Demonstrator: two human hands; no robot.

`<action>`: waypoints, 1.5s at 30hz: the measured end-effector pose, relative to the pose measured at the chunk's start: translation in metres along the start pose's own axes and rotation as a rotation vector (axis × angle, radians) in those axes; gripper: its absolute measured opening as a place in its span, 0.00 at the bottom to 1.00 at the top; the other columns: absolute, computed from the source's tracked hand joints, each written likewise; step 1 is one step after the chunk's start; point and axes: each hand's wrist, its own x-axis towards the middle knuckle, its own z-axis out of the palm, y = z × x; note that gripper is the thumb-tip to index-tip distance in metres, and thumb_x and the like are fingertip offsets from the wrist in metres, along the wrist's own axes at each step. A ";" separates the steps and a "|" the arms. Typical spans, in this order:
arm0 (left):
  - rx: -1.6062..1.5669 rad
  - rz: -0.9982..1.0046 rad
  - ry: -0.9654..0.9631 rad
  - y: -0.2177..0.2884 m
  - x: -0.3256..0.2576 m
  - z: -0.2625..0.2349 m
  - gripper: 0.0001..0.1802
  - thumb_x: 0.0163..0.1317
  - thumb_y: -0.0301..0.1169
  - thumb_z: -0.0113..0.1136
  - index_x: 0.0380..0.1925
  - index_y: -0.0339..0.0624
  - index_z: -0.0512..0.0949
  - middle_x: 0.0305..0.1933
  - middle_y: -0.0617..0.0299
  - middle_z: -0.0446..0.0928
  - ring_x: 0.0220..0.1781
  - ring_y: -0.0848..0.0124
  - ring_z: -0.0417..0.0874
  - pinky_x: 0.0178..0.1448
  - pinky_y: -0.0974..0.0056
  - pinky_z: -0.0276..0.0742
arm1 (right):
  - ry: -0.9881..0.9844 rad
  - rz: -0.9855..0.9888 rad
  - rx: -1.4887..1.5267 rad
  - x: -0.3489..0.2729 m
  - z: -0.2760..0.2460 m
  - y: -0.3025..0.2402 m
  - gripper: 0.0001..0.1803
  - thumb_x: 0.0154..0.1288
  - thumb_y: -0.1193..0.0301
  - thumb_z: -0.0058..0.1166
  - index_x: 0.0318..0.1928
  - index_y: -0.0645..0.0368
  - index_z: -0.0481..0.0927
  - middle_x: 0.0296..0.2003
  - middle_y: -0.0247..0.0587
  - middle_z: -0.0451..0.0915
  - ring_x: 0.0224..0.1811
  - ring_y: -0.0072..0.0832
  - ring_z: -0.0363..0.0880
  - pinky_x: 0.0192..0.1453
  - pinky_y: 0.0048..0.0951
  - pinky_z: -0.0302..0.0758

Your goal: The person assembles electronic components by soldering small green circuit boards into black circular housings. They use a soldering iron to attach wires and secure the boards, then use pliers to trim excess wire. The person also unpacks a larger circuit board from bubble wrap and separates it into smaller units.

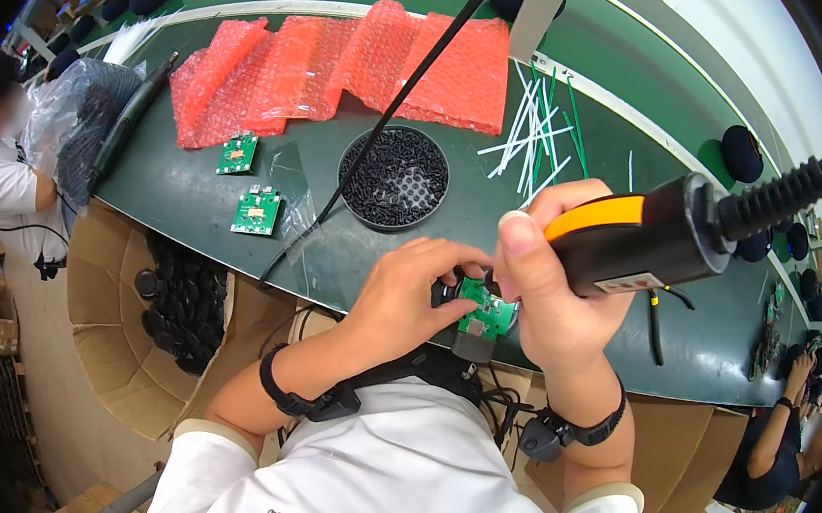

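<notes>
My left hand [403, 290] grips a small green circuit board [491, 314] near the table's front edge, with its fingers and thumb around the left side. Dark parts sit at the board's left and lower edges. Over the board, my right hand [565, 306] is wrapped round a corded black electric screwdriver [665, 241] with an orange lever. The tool's tip is hidden behind my right hand. Beyond my left hand stands a round black dish [343, 173] of small black pieces [379, 179], probably screws. Two more green boards [237, 154] lie on the left.
Red bubble wrap [379, 70] lies across the table's far side. White and green strips [532, 135] are scattered right of it. Dark-handled pliers [656, 330] lie at the right. An open carton [102, 326] of black round parts stands at left. Co-workers sit at both sides.
</notes>
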 end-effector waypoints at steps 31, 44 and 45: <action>-0.515 -0.227 0.052 0.013 -0.001 0.032 0.14 0.62 0.13 0.64 0.46 0.35 0.80 0.35 0.63 0.81 0.33 0.79 0.80 0.39 0.73 0.77 | -0.193 0.651 -0.424 -0.081 -0.127 0.003 0.22 0.76 0.59 0.62 0.58 0.64 0.79 0.35 0.41 0.86 0.28 0.22 0.81 0.33 0.30 0.79; 0.220 0.123 0.146 0.001 -0.011 0.034 0.10 0.56 0.15 0.67 0.38 0.35 0.83 0.35 0.55 0.78 0.25 0.70 0.76 0.31 0.67 0.70 | 0.877 0.545 -0.319 -0.006 -0.424 0.044 0.27 0.75 0.65 0.64 0.64 0.72 0.71 0.36 0.42 0.84 0.25 0.22 0.83 0.25 0.25 0.79; 0.244 0.127 0.147 0.001 -0.012 0.032 0.10 0.55 0.15 0.68 0.37 0.35 0.83 0.35 0.55 0.78 0.25 0.70 0.76 0.31 0.67 0.70 | 0.851 0.580 -0.383 0.002 -0.424 0.053 0.27 0.75 0.65 0.64 0.63 0.72 0.73 0.36 0.42 0.84 0.25 0.22 0.83 0.26 0.24 0.80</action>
